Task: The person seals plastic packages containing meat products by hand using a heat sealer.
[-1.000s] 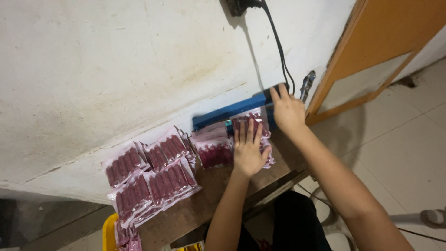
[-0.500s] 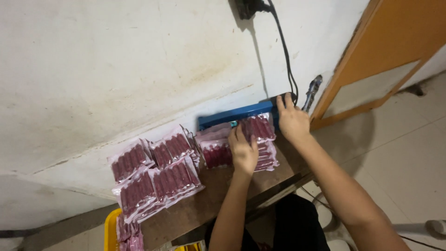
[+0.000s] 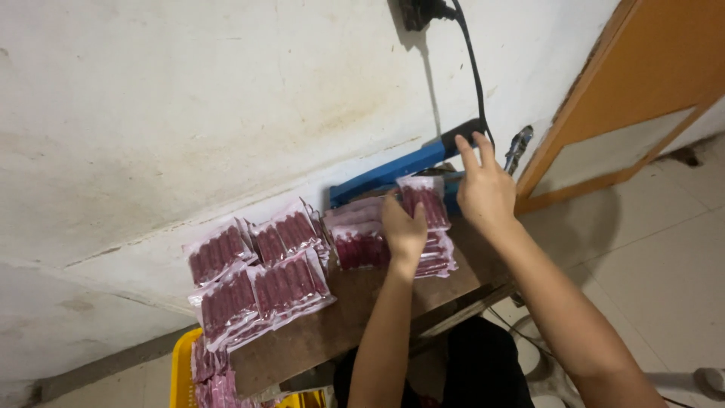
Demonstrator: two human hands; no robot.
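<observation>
Pink sausage pack (image 3: 424, 202) clamped in left hand (image 3: 403, 230) fingers beside blue sealer (image 3: 393, 172), right hand (image 3: 483, 189) fingers apart

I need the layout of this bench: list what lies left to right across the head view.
Yellow crate → pile of sealed sausage packs → left hand on a pack → right hand at the blue sealer → orange door.

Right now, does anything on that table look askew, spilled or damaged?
Nothing looks spilled or torn. The sealed sausage packs at the table's left end lie loosely fanned and overlapping, one corner past the edge. The left hand holds a pack tilted at the blue sealer; the right hand is on its arm.
</observation>
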